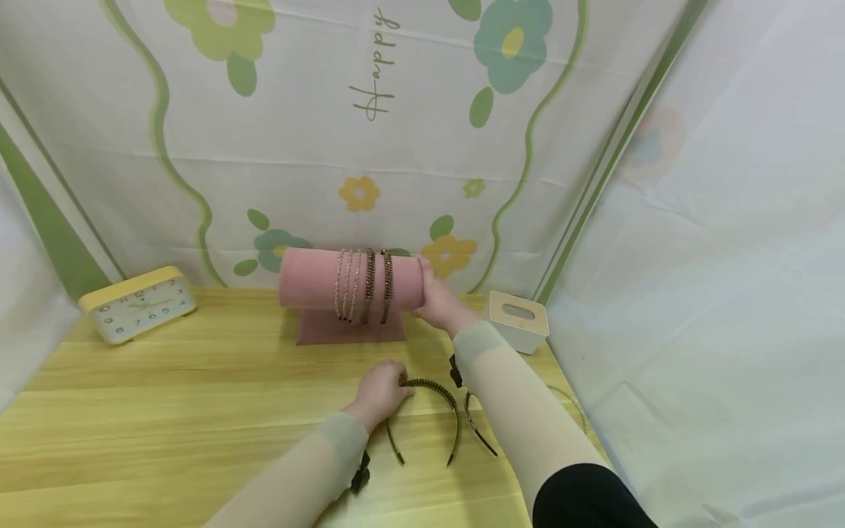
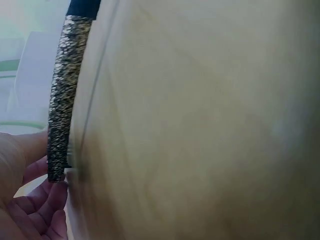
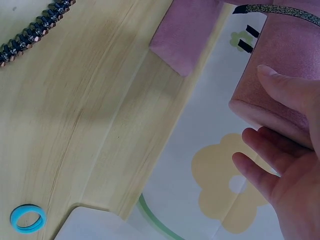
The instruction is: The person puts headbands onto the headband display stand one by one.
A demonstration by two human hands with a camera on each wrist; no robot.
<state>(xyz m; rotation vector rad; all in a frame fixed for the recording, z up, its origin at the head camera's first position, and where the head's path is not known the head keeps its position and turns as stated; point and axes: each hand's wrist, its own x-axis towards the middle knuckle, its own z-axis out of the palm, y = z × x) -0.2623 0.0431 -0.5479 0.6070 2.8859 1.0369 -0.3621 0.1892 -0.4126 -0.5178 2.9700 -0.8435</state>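
Observation:
On the table lies a pink roll-shaped headband stand with several beaded headbands round its middle, some pale and some dark. My right hand holds the roll's right end. In the right wrist view, the thumb of that hand lies on the pink roll while the fingers reach past its end. Nearer to me, my left hand pinches a dark beaded headband, whose tips point toward me. The left wrist view has the left hand at one end of the glittery band.
A second dark headband lies beside my right forearm, and a pale thin headband is farther right. A yellow-topped clock stands at left. A tissue box sits at right. A turquoise ring shows in the right wrist view.

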